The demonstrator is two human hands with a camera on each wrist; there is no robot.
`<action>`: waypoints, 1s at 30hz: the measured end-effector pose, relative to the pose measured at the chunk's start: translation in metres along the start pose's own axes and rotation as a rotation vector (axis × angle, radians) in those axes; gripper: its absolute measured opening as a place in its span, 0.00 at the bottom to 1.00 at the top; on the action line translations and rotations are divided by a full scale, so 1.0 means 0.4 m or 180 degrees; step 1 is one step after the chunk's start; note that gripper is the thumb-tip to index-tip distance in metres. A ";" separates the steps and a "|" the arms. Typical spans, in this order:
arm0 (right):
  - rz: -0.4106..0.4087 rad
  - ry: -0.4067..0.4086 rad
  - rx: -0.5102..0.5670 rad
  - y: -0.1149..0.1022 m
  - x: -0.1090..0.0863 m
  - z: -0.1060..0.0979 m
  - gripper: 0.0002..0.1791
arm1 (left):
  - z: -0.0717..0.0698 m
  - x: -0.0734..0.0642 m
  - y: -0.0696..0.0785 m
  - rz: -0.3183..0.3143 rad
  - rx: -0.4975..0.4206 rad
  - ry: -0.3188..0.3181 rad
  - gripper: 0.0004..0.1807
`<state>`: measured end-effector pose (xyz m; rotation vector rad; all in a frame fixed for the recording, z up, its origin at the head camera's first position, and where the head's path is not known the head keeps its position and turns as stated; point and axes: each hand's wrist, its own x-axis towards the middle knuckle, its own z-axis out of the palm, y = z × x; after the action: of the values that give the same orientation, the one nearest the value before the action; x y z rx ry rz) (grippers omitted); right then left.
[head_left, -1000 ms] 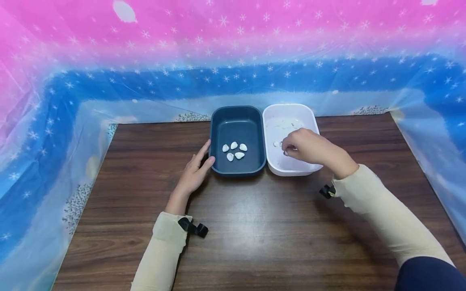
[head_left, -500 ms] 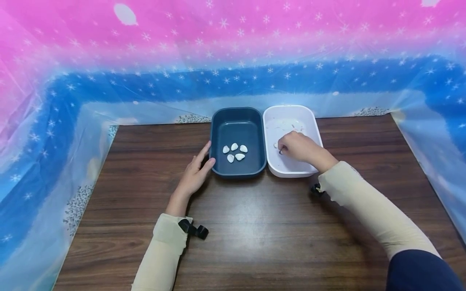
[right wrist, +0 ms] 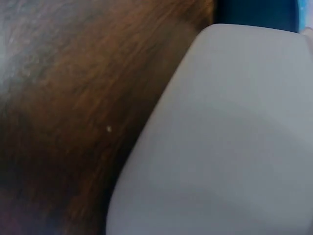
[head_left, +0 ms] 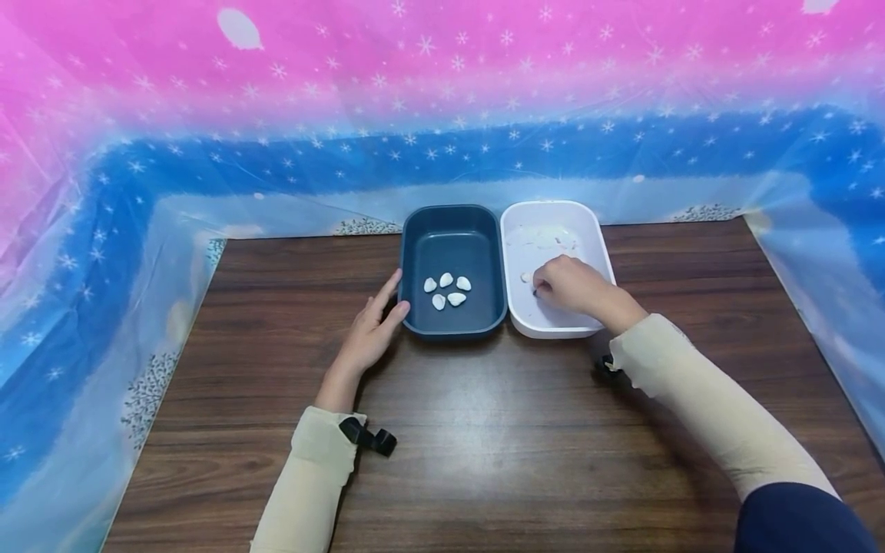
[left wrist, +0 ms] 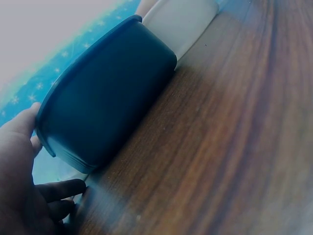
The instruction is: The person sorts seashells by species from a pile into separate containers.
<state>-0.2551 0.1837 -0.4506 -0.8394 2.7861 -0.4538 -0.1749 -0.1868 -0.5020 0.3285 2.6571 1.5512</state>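
Observation:
In the head view, my left hand rests against the left wall of a dark blue-grey bin, fingers extended. The left wrist view shows the thumb at the bin's rim and other fingers beside its lower corner. Several small white seashells lie grouped on the bin's floor. My right hand reaches down into a white bin, its fingers curled and pointing at the floor. A small dark spot shows at the fingertips; I cannot tell what they hold. Just left of them lies a small pale shell.
Both bins stand side by side on a dark wood-grain table. Small pale bits lie at the white bin's far end. A pink and blue snowflake curtain hangs behind the table and along its sides.
My right hand has moved slightly left and down into the white bin, its forearm shifting with it. The left hand and the shells in the dark bin stay as they were.

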 end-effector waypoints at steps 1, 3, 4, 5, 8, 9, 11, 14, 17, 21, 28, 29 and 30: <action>0.0004 -0.0003 0.0007 -0.001 -0.003 -0.003 0.08 | 0.000 0.000 0.000 0.0008 -0.0002 -0.0002 0.34; 0.0009 0.0005 0.0053 -0.002 -0.011 -0.012 0.10 | 0.001 0.001 -0.001 0.0026 0.0000 -0.0008 0.34; 0.0006 0.0020 0.0073 -0.003 -0.018 -0.018 0.11 | 0.002 0.001 -0.001 0.0033 0.0009 -0.0009 0.34; 0.0001 0.0040 0.0091 -0.003 -0.025 -0.023 0.12 | 0.003 0.001 -0.001 0.0033 0.0020 -0.0007 0.34; -0.0077 0.0170 0.0137 -0.002 -0.053 -0.044 0.13 | 0.005 -0.001 0.000 0.0054 0.0074 0.0003 0.34; -0.0111 0.0230 0.0133 0.000 -0.064 -0.052 0.12 | 0.005 -0.002 0.002 0.0069 0.0098 0.0011 0.34; -0.0150 0.0372 0.0122 0.004 -0.085 -0.068 0.11 | 0.005 -0.005 0.006 0.0108 0.0117 0.0046 0.34; -0.0119 0.0619 0.0108 0.017 -0.115 -0.093 0.11 | -0.006 -0.010 0.020 0.0191 0.0151 0.0097 0.35; -0.0006 0.0862 0.0061 0.035 -0.140 -0.114 0.14 | -0.035 -0.013 0.043 0.0239 0.0415 0.0109 0.38; 0.0128 0.1204 -0.0066 0.085 -0.163 -0.126 0.19 | -0.093 -0.003 0.076 0.0270 0.1151 0.0092 0.44; 0.0483 0.1465 -0.0056 0.192 -0.183 -0.119 0.26 | -0.191 0.045 0.099 0.0242 0.2040 0.0223 0.46; 0.0544 0.1450 -0.0056 0.203 -0.185 -0.117 0.28 | -0.203 0.053 0.098 0.0212 0.2125 0.0225 0.46; 0.0604 0.1423 -0.0063 0.213 -0.186 -0.115 0.30 | -0.215 0.060 0.098 0.0177 0.2198 0.0219 0.47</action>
<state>-0.2494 0.3040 -0.4296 -0.5172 3.2401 -0.6495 -0.2047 -0.2369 -0.4239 0.3726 3.1762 0.6027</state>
